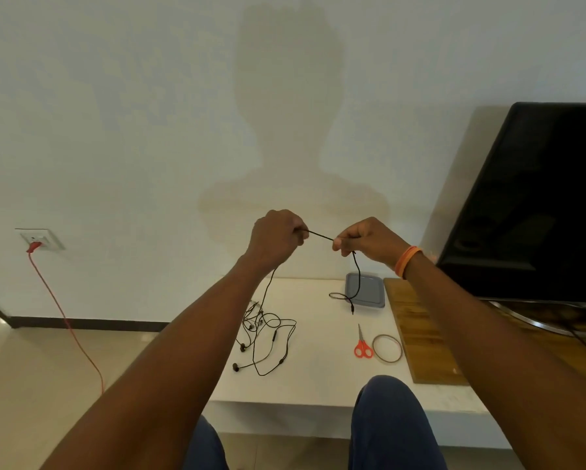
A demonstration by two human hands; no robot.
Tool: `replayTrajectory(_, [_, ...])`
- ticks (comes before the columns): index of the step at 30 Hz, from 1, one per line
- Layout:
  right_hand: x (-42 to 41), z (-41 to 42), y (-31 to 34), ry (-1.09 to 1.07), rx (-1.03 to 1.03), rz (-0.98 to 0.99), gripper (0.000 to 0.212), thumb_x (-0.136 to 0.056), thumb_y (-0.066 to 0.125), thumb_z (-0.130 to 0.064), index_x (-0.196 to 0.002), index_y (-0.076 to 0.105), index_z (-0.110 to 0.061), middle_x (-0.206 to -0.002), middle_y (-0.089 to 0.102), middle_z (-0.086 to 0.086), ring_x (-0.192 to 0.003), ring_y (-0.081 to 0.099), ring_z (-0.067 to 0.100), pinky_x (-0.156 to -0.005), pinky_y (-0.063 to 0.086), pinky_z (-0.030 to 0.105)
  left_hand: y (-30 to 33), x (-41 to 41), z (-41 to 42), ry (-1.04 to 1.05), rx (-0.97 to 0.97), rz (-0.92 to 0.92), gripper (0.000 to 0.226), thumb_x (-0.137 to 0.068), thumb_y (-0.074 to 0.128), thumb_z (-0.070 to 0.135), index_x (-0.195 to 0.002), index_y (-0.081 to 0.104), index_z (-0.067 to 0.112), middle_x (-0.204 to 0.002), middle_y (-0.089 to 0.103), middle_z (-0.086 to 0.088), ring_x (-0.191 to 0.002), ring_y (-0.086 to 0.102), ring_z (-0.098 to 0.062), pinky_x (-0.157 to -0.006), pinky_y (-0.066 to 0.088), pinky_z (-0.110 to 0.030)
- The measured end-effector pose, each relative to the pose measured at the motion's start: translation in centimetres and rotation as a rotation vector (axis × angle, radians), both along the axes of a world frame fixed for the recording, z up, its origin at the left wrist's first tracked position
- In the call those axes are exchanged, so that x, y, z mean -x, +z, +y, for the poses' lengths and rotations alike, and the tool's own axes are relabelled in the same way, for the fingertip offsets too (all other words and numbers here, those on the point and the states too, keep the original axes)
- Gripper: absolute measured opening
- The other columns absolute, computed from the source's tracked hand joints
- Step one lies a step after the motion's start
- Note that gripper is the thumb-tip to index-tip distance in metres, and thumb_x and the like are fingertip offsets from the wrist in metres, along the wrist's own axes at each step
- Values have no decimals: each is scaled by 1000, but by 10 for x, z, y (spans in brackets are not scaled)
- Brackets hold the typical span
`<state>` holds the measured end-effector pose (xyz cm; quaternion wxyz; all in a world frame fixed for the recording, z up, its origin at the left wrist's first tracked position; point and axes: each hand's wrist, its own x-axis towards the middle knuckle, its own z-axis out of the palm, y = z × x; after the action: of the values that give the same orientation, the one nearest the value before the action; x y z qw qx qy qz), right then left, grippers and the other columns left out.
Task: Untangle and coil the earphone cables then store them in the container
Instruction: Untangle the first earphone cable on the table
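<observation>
A thin black earphone cable (321,237) is stretched taut in the air between two raised hands, its short held span running nearly level, dipping slightly from left to right, well above the white table (318,378). The left hand (275,237) pinches one end of that span between curled fingers and thumb; the right hand (364,239), an orange band (407,261) on its wrist, pinches the other end the same way. From the left hand the cable drops down to a loose tangle of black earphones (266,337) lying on the table, with earbuds and inline remotes spread toward the near edge. From the right hand a shorter length hangs straight down, curls into a small loop and ends in a plug that dangles in front of the grey shallow plastic container (369,293); whether it touches the container cannot be told.

The container sits near the table's far edge by the wall, just left of a wooden board (420,330). Red-handled scissors (362,344) and a thin brown ring (387,348) lie nearer, between the tangle and the board, with bare tabletop around them. A black television screen (535,201) stands on the right. A red cord (66,320) runs from a wall socket (40,239) down to the floor on the left.
</observation>
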<state>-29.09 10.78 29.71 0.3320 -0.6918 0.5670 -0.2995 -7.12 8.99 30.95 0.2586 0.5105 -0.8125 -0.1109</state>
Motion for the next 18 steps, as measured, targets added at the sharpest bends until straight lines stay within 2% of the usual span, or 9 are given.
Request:
replayTrajectory(4, [18,3,-7,-20,-58,42,17,-88,69,-21,-91,77,-7,-83,76,7,-82,70,12,-79,49,18,-2,-16,-4,113,-13,12,16,-88,60,19,-88,76,21,-83,74,7,-90,64,-17,-82,50,-36])
replayTrajectory(7, [24,4,-9,-16,-84,174,14,-87,69,-21,-88,78,-10,-81,75,4,-76,66,6,-74,49,17,-3,-16,-2,134,-4,-7,17,-90,59,21,-90,76,24,-84,74,8,-91,64,-19,-85,49,-39])
replayTrajectory(10, [22,3,-10,-29,-55,263,12,-86,67,-15,-83,78,-9,-81,75,6,-76,67,12,-72,52,23,-6,-12,-1,136,-63,30,17,-88,60,19,-88,76,23,-83,74,8,-90,65,-19,-84,50,-39])
replayTrajectory(13, [18,5,-9,-63,-50,173,15,-88,65,-13,-89,76,-4,-87,75,8,-83,69,16,-70,52,20,-9,-12,-1,126,-135,109,15,-84,62,15,-83,76,20,-80,73,6,-85,66,-20,-83,53,-39])
replayTrajectory(16, [13,6,-8,-120,-30,13,15,-89,65,-15,-94,75,-5,-91,74,8,-86,68,15,-70,50,21,-12,-14,1,142,-193,0,9,-83,67,22,-83,75,21,-84,71,3,-89,65,-24,-87,51,-42])
replayTrajectory(18, [9,5,-8,-109,19,55,15,-89,65,-16,-93,75,-6,-90,74,7,-85,67,17,-71,49,24,-16,-13,0,71,-282,-34,5,-78,75,27,-81,75,24,-86,72,5,-92,65,-20,-88,51,-43])
